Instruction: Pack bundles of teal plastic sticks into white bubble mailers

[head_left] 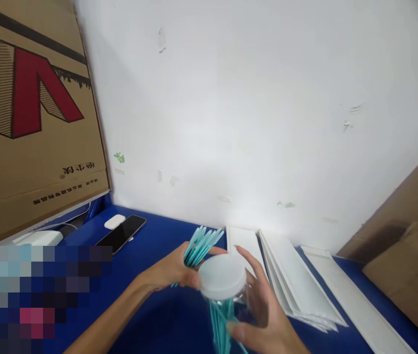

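Note:
A bundle of thin teal sticks (200,246) with paler tips is gripped in my left hand (174,268). The thumb of that hand reaches the left edge of a frosted white lid (223,276). This lid sits on a clear plastic jar (241,310), with more teal sticks (220,327) visible through its wall. My right hand (267,314) is wrapped round the jar's right side, thumb low at the front and one finger raised beside the lid. What kind of sticks they are, I cannot make out.
Flat white cartons (290,270) lie right of the jar on the blue table (157,231). A phone (125,231) and white case (114,221) lie at left. A large cardboard box (46,162) stands far left; brown cardboard (411,275) is at right. A white wall rises behind.

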A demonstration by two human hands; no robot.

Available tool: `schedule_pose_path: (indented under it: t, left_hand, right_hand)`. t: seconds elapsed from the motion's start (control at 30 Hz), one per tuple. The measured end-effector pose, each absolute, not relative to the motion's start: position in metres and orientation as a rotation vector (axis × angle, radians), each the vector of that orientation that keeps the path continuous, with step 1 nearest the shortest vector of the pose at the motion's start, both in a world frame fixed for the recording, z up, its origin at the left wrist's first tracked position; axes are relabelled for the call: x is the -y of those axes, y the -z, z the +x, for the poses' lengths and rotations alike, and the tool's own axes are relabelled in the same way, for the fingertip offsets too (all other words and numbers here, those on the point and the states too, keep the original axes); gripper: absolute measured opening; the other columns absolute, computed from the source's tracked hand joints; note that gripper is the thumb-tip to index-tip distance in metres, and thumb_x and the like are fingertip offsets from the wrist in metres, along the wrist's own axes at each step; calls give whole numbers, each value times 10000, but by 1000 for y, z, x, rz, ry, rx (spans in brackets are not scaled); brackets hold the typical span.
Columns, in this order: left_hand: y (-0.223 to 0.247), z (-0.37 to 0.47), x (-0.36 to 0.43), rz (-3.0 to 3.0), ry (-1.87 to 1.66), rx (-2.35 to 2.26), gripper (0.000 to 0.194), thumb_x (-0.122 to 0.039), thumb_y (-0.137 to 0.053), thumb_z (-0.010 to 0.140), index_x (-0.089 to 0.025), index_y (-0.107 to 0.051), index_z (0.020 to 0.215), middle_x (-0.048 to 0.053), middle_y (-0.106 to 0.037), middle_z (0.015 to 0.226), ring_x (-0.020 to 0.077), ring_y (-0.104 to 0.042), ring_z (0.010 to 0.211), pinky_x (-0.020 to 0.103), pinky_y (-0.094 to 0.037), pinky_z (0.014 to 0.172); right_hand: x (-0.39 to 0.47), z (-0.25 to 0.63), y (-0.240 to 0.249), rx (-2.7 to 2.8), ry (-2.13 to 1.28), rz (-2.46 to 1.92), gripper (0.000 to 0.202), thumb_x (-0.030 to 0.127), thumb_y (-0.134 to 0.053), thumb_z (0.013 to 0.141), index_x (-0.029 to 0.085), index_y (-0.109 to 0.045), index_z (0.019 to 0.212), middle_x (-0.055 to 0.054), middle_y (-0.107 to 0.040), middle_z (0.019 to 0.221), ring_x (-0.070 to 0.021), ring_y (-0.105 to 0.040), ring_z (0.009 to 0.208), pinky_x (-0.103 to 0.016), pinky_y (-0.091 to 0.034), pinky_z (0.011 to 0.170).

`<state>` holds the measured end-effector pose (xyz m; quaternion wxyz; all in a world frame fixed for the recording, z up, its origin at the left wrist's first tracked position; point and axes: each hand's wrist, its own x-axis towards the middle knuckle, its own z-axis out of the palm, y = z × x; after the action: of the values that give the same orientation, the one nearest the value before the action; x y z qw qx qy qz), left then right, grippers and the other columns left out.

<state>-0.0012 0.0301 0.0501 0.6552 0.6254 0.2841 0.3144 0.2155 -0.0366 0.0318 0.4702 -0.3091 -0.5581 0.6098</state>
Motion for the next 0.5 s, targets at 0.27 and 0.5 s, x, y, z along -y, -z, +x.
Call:
schedule_pose_path:
  t: [0.27,0.5]
  left_hand:
    - [-39,-5,-29,1332,-713,-542,825,-331,-923,530,-163,-593,1268,111,-710,1139,313,-661,1048,399,-512,892]
    - [-45,-13,-15,1369,-725,-766,880,-304,-902,557,-220,-502,1336,136,-608,1341,374,-584,1212,533,-467,997]
  right_hand:
    - [33,209,-17,1308,-1535,-784,1202,412,-892,610,355,-130,1537,-133,-392,1505,-330,-442,1347,-465,-341,1104]
    - [39,198,-5,1277,-1401,-923,1188,331,-893,582,349,-179,1531,-113,-484,1450,-327,-482,1318,-452,-378,1089]
